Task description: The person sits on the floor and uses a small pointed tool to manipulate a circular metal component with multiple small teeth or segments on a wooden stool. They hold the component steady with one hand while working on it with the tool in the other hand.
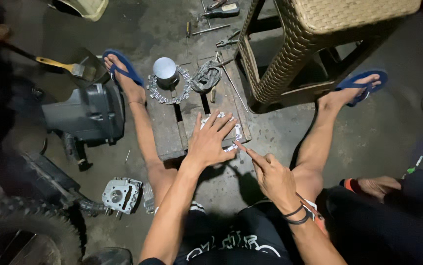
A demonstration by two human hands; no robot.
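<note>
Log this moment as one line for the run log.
left hand: flat on white gasket | right hand: index finger at gasket edge | base: wooden pallet | nearby: piston, cylinder head

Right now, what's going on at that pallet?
A person sits on the floor, legs either side of a small wooden pallet. The left hand lies flat on a thin white gasket-like sheet on the pallet, pinning it down. The right hand points its index finger at the sheet's near edge. A piston stands farther back on the pallet; a cylinder head lies on the floor at left.
</note>
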